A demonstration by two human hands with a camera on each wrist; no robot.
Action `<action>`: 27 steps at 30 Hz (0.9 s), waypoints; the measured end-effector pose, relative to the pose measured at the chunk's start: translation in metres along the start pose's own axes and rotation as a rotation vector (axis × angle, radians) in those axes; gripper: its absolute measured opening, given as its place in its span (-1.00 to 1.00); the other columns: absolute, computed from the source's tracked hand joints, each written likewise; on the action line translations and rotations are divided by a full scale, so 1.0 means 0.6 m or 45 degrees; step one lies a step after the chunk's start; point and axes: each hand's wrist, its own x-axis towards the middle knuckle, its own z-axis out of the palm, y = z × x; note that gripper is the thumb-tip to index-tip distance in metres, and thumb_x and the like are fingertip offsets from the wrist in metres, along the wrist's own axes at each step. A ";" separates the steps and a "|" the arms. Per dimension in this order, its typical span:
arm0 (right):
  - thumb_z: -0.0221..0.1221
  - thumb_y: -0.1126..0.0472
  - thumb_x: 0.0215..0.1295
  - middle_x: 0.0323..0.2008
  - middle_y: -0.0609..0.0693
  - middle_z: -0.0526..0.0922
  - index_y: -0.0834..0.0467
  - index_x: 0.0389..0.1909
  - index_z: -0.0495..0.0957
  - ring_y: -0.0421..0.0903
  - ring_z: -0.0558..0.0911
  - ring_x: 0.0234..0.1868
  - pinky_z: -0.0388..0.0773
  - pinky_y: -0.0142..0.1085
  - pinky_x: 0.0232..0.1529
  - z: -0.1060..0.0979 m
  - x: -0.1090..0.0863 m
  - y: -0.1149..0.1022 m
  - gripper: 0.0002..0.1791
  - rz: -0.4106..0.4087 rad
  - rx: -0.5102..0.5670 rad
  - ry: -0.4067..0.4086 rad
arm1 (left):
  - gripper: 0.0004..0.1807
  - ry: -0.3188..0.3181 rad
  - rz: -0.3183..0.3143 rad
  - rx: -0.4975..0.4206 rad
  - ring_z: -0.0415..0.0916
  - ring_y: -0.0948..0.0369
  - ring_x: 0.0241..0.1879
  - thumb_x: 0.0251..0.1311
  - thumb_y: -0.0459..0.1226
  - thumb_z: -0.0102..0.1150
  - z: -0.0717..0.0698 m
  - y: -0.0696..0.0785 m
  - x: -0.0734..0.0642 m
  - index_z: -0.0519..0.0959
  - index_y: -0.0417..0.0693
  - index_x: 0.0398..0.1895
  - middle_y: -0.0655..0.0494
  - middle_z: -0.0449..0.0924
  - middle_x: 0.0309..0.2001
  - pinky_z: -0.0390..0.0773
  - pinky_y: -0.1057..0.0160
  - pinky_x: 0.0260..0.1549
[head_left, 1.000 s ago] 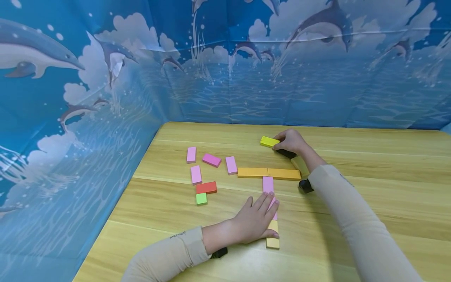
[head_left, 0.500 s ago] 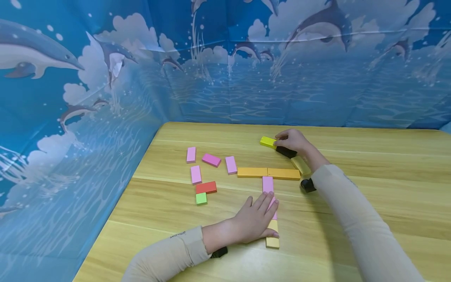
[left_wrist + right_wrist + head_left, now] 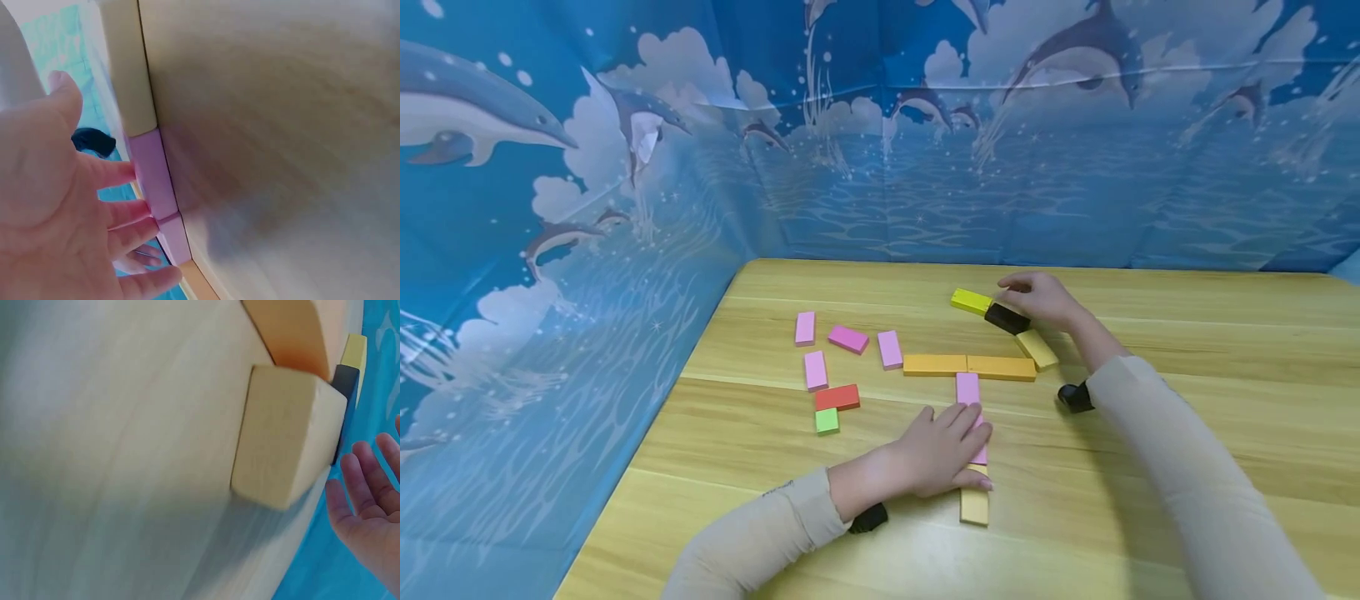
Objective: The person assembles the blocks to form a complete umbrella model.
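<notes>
My left hand point(image 3: 942, 450) rests with extended fingers across a column of pink blocks point(image 3: 967, 387), its thumb over the cream block point(image 3: 974, 507) at the near end. In the left wrist view, fingertips lie along the side of a pink block point(image 3: 155, 178). My right hand point(image 3: 1041, 298) hovers beside the black block point(image 3: 1007, 318), fingers loosely bent and holding nothing. The black block sits end to end between a yellow block point(image 3: 972, 301) and a tan block point(image 3: 1037, 350). The tan one meets the right end of two orange blocks point(image 3: 934, 365) that top the pink column.
Left of the orange blocks lie several pink blocks point(image 3: 847, 339), a red block point(image 3: 837, 397) and a small green block point(image 3: 827, 421). A blue dolphin-print cloth point(image 3: 925, 208) rises behind the wooden table point(image 3: 1210, 333) and along its left side.
My right hand has let go of the black block and drawn back to the right. The near end of the cream block has slipped slightly left under my left hand.
</notes>
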 end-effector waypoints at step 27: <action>0.11 -0.24 0.20 0.44 0.18 -0.11 0.18 0.43 0.01 0.21 -0.15 0.42 -0.07 0.27 0.23 0.084 -0.169 -0.061 -0.07 -0.699 -0.677 -0.215 | -0.21 0.186 -0.265 -0.393 -0.29 0.00 0.43 0.33 0.11 -0.16 0.022 -0.161 -0.108 -0.11 -0.05 0.48 -0.06 -0.26 0.47 -0.15 -0.26 0.24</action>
